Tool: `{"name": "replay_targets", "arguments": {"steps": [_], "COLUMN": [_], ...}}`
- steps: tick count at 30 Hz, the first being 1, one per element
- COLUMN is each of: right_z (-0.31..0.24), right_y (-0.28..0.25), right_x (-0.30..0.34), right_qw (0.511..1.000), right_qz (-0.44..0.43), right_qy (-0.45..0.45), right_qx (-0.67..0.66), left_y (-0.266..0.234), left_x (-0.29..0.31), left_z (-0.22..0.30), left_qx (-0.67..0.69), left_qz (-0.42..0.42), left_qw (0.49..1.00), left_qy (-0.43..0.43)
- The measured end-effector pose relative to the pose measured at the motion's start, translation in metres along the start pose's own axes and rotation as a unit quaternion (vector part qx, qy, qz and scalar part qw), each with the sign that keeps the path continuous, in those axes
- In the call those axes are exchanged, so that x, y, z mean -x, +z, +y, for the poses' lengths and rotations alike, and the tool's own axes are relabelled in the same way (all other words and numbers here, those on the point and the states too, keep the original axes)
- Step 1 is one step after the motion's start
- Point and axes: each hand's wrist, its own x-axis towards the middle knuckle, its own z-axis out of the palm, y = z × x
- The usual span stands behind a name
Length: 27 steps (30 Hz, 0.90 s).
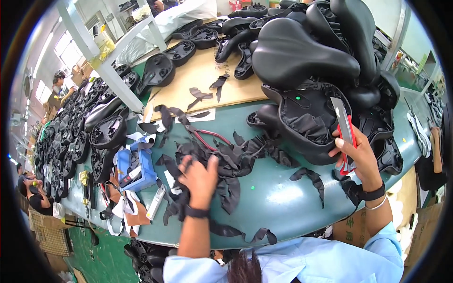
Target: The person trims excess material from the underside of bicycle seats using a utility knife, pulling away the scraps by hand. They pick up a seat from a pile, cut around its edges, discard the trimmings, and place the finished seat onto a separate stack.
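My right hand [361, 155] is closed round a red utility knife [348, 141] with a long, broad blade pointing up and away. Right beside it, a black bicycle saddle [306, 111] lies underside up, with dark cover material gathered inside its shell; my fingertips are close to its rim. Over a heap of black fabric scraps [229, 191] is my left hand [200, 179], thumb and fingers apart and somewhat smeared by motion. No held thing shows in it. Just beyond it, pliers with red handles [212, 137] lie among the scraps.
More black saddles [302, 52] are piled at the far right, and many others crowd the left. A blue bin [151, 172] with small tools stands left of my left hand, near a white-handled cutter [156, 202]. Cardboard [240, 89] covers the far table. A metal post [111, 80] rises at left.
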Motion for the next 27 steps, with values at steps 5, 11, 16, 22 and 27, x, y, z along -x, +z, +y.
{"name": "replay_targets", "arguments": {"steps": [5,11,16,22,27], "right_z": [0.028,0.045,0.073,0.076,0.103], "right_y": [0.01,0.012,0.009,0.04,0.037], "right_x": [0.013,0.054,0.081,0.072,0.096], "right_qw": [0.995,0.983,0.97,0.93,0.95], "right_qz": [0.006,-0.045,-0.193,-0.321,-0.301], "right_qy": [-0.028,-0.005,0.08,-0.109,0.037], "right_qx": [-0.101,-0.178,-0.128,0.143,0.078], "left_y": [-0.026,-0.087,-0.102,-0.089,-0.117], "left_x": [0.115,0.136,0.112,0.069,0.052], "left_z": [0.081,0.062,0.029,0.029,0.01], "left_qx": [0.176,0.571,0.838,0.726,0.732], "left_qz": [-0.17,-0.585,-0.319,-0.336,-0.268], "left_qw": [0.953,0.487,0.362,0.516,0.538], "left_qy": [0.181,0.305,-0.254,-0.306,-0.32]}}
